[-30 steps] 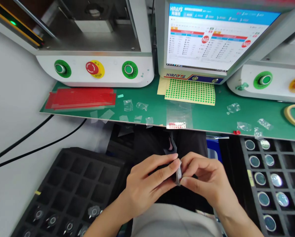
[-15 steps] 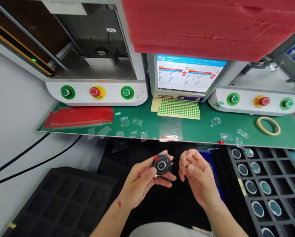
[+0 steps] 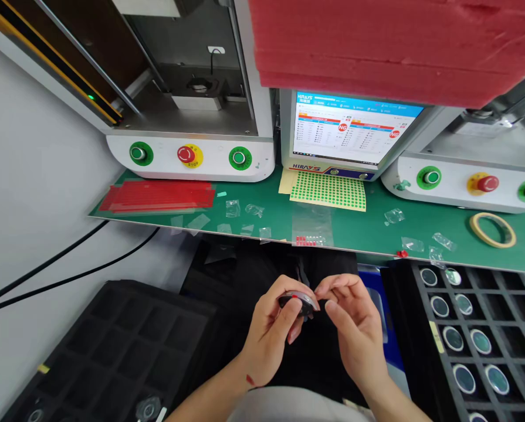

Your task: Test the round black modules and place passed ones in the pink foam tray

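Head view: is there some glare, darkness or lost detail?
Head view: one glossy disc in the right tray catches a pale reflection; head view: the left tray is dark, its compartments faint; head view: small text on the monitor is unreadable; the watch-like device in the left hand lacks detail.

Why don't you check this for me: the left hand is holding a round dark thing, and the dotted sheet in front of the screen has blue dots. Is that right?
Almost! The dotted sheet in front of the screen has green dots, not blue ones; the head view shows it. The left hand is holding a round dark thing, just as you said.
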`<state>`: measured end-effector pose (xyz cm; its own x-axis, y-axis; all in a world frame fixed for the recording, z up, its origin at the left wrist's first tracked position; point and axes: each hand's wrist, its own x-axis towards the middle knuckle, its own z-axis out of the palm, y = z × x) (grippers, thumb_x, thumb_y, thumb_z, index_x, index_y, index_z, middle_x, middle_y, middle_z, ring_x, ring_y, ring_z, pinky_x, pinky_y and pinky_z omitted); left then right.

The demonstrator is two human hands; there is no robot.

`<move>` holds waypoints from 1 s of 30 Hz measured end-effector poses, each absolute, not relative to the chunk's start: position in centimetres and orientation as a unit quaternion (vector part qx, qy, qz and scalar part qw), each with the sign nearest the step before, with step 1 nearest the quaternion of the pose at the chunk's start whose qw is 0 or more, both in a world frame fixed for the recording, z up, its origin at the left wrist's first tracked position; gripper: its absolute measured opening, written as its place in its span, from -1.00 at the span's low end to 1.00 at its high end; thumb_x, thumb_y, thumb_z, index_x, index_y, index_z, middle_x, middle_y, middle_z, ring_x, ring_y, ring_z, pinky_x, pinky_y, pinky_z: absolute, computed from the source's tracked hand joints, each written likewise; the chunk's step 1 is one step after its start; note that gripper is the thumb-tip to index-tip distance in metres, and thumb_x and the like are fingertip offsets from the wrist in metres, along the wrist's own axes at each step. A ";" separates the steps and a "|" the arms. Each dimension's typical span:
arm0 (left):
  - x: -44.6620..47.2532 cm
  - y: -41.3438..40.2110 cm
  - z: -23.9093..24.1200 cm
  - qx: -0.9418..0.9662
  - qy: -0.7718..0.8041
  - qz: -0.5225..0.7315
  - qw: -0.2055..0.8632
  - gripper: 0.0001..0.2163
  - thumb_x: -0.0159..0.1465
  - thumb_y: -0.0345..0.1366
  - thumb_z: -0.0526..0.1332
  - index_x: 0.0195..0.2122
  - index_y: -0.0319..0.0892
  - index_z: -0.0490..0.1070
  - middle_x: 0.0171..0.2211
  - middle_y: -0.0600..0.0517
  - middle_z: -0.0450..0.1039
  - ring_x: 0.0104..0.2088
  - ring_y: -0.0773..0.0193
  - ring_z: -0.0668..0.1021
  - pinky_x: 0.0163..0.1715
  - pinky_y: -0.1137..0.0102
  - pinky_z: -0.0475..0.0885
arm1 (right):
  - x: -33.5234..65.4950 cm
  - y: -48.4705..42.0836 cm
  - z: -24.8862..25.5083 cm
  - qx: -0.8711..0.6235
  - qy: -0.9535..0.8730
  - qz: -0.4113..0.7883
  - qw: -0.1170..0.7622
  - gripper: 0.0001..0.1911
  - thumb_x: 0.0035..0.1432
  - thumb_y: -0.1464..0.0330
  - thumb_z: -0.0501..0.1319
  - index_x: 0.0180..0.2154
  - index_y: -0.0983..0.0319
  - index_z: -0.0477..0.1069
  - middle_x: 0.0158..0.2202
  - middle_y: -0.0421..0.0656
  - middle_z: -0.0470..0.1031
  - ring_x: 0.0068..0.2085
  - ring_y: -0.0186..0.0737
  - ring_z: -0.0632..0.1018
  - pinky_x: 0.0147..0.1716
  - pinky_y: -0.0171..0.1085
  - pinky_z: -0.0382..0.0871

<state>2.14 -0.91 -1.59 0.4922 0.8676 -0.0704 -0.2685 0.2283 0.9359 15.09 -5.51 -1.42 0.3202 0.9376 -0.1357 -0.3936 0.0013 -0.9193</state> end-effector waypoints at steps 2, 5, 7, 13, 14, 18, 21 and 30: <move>2.2 -1.1 -1.5 0.507 0.318 0.405 0.691 -0.76 0.40 -0.14 0.07 -0.23 -0.19 0.39 -0.37 0.03 0.43 -0.64 0.55 0.26 -0.68 0.59 0.15 | 14.6 -5.6 -1.1 -0.487 -0.288 0.524 0.637 -0.84 0.23 0.31 0.28 -0.14 0.09 0.40 -0.17 -0.15 0.49 -0.14 -0.21 0.53 -0.07 -0.22 0.43; 2.0 -1.2 -1.3 0.566 0.332 0.406 0.636 -0.82 0.43 -0.24 0.02 -0.14 -0.15 0.37 -0.32 0.02 0.45 -0.59 0.51 0.32 -0.61 0.57 0.26 | 14.1 -5.5 -0.5 -0.476 -0.293 0.551 0.619 -0.73 0.24 0.27 0.26 -0.01 0.07 0.40 0.01 -0.09 0.49 0.00 -0.14 0.52 0.04 -0.15 0.42; 1.9 -1.3 -1.1 0.617 0.329 0.401 0.592 -0.82 0.43 -0.29 0.00 -0.07 -0.12 0.35 -0.23 0.00 0.47 -0.52 0.46 0.40 -0.52 0.55 0.36 | 13.8 -5.4 -0.1 -0.464 -0.292 0.575 0.608 -0.69 0.24 0.25 0.26 0.02 0.07 0.42 0.06 -0.08 0.48 0.02 -0.12 0.52 0.01 -0.18 0.45; 1.9 -1.1 -0.4 0.734 0.287 0.428 0.443 -0.79 0.40 -0.39 -0.01 0.00 -0.13 0.31 -0.19 -0.04 0.51 -0.19 0.27 0.58 -0.16 0.42 0.49 | 13.3 -5.5 0.1 -0.404 -0.243 0.647 0.600 -0.67 0.20 0.22 0.29 0.01 0.06 0.45 0.03 -0.09 0.54 0.01 -0.14 0.56 0.01 -0.21 0.46; 1.9 -1.1 -0.4 0.745 0.285 0.429 0.425 -0.78 0.40 -0.38 -0.01 0.02 -0.14 0.29 -0.20 -0.05 0.52 -0.19 0.26 0.59 -0.16 0.43 0.50 | 13.2 -5.6 0.0 -0.402 -0.234 0.646 0.605 -0.67 0.19 0.22 0.30 0.01 0.06 0.44 0.02 -0.09 0.55 0.00 -0.14 0.56 0.00 -0.20 0.46; 2.2 -0.9 -0.5 0.782 0.283 0.432 0.349 -0.78 0.41 -0.34 -0.03 0.03 -0.18 0.27 -0.19 -0.09 0.54 -0.24 0.25 0.61 -0.22 0.43 0.51 | 12.4 -5.7 0.0 -0.403 -0.197 0.625 0.638 -0.68 0.18 0.20 0.30 -0.02 0.05 0.46 -0.06 -0.13 0.59 -0.04 -0.17 0.59 -0.01 -0.25 0.47; 2.6 -0.7 -0.4 0.798 0.281 0.440 0.300 -0.78 0.41 -0.32 -0.05 0.00 -0.20 0.29 -0.24 -0.09 0.56 -0.26 0.25 0.62 -0.26 0.43 0.51 | 11.8 -5.5 0.3 -0.397 -0.158 0.615 0.663 -0.73 0.13 0.21 0.34 -0.10 0.05 0.51 -0.18 -0.18 0.63 -0.07 -0.22 0.61 -0.01 -0.31 0.47; 3.2 -0.3 -0.6 0.827 0.280 0.445 0.198 -0.76 0.43 -0.29 -0.06 -0.10 -0.27 0.35 -0.26 -0.12 0.61 -0.30 0.29 0.65 -0.41 0.47 0.46 | 11.3 -5.5 0.4 -0.372 -0.106 0.602 0.699 -0.80 0.09 0.24 0.35 -0.19 0.08 0.54 -0.23 -0.22 0.64 -0.04 -0.21 0.62 -0.03 -0.33 0.48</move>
